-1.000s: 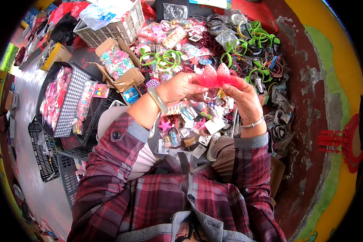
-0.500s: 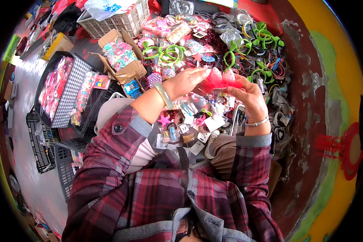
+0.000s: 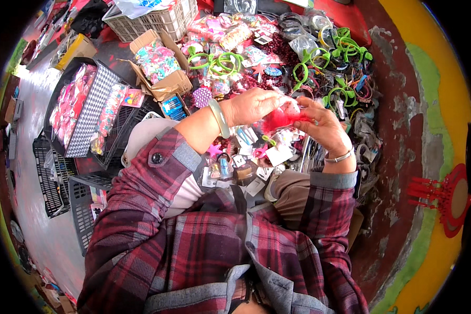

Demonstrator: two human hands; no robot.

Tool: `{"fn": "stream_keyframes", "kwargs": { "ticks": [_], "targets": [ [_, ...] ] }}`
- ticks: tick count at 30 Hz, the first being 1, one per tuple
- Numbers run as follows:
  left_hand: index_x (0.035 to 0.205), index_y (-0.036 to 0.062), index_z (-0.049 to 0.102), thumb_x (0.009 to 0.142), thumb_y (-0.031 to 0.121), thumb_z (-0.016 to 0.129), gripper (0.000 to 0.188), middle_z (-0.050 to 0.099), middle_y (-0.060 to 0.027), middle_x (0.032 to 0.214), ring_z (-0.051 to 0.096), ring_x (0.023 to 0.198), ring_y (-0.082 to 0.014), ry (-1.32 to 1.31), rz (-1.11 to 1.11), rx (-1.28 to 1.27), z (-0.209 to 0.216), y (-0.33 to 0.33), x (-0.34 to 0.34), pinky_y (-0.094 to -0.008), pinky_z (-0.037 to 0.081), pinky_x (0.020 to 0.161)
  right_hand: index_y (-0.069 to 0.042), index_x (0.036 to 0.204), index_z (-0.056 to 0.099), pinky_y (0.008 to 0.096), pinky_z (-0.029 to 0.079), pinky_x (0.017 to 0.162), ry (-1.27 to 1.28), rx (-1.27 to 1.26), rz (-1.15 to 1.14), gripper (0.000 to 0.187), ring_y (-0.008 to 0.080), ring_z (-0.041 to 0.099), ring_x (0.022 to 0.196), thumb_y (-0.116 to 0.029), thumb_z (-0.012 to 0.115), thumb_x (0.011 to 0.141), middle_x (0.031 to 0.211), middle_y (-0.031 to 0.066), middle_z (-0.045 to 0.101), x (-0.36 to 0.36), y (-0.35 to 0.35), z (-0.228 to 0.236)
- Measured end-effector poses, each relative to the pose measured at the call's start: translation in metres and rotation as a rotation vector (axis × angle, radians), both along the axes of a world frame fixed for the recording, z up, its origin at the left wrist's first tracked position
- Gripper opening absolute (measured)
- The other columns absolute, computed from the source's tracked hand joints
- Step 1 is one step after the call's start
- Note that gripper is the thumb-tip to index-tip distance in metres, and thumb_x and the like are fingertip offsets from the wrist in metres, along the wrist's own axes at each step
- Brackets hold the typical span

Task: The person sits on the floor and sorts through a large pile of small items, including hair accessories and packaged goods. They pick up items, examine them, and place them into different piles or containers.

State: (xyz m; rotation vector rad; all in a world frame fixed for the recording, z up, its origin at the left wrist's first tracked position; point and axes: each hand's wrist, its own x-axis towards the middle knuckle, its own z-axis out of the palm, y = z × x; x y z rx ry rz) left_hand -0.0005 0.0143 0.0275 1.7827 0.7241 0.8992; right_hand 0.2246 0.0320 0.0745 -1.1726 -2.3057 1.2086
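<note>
My left hand (image 3: 254, 104) and my right hand (image 3: 322, 123) both grip a small pink-red feathery hair ornament in a clear wrapper (image 3: 280, 118), held between them above a spread of small packaged accessories (image 3: 246, 157). A pale green bangle sits on my left wrist, a silver bracelet on my right. Both sleeves are red plaid. The wrapper's far end is partly hidden by my left fingers.
Green hair bands (image 3: 222, 63) and dark bands (image 3: 345, 78) lie beyond my hands. An open cardboard box of colourful clips (image 3: 159, 68) sits to the left, with a white crate (image 3: 157, 18) behind it. Black baskets (image 3: 94, 110) stand at left. A red comb-like rack (image 3: 439, 193) lies at right.
The pink ornament has come lower and closer to my body, and both hands have bunched it tighter. The view has tilted slightly downward.
</note>
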Motion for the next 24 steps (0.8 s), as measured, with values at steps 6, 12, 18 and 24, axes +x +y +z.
{"fn": "stream_keyframes", "kwargs": {
  "ticks": [6, 12, 18, 24],
  "targets": [
    [0.120, 0.0019, 0.049, 0.094, 0.023, 0.034, 0.038, 0.060, -0.0130, 0.106, 0.056, 0.097, -0.0206, 0.023, 0.020, 0.110, -0.003, -0.001, 0.004, -0.0310, 0.040, 0.089, -0.001, 0.094, 0.064, 0.0333, 0.039, 0.090, -0.085, 0.115, 0.099, 0.022, 0.0272, 0.045, 0.115, -0.004, 0.067, 0.072, 0.119, 0.0138, 0.052, -0.006, -0.004, 0.005],
    [0.121, 0.0032, 0.049, 0.094, 0.025, 0.034, 0.038, 0.059, -0.0138, 0.107, 0.057, 0.097, -0.0221, 0.073, 0.017, 0.000, -0.005, -0.002, 0.009, -0.0322, 0.041, 0.089, -0.006, 0.087, 0.066, 0.0344, 0.045, 0.075, -0.055, 0.412, 0.228, 0.017, 0.0274, 0.054, 0.087, -0.012, 0.064, 0.070, 0.095, 0.0121, 0.058, -0.012, -0.006, 0.002],
    [0.120, 0.0025, 0.050, 0.094, 0.026, 0.034, 0.039, 0.059, -0.0157, 0.107, 0.057, 0.100, -0.0224, 0.037, -0.032, -0.045, 0.002, -0.004, 0.010, -0.0326, 0.041, 0.089, -0.006, 0.082, 0.067, 0.0348, 0.046, 0.071, -0.038, 0.288, 0.165, 0.015, 0.0256, 0.057, 0.081, -0.014, 0.066, 0.068, 0.093, 0.0102, 0.061, -0.015, -0.005, -0.007],
    [0.120, 0.0024, 0.050, 0.094, 0.026, 0.034, 0.038, 0.059, -0.0149, 0.107, 0.057, 0.100, -0.0206, -0.038, -0.023, -0.141, -0.002, -0.004, 0.014, -0.0318, 0.041, 0.089, -0.007, 0.085, 0.068, 0.0316, 0.045, 0.074, -0.004, 0.243, 0.120, 0.019, 0.0227, 0.058, 0.083, -0.014, 0.069, 0.066, 0.092, 0.0068, 0.063, -0.019, -0.008, -0.011]
  ]
}}
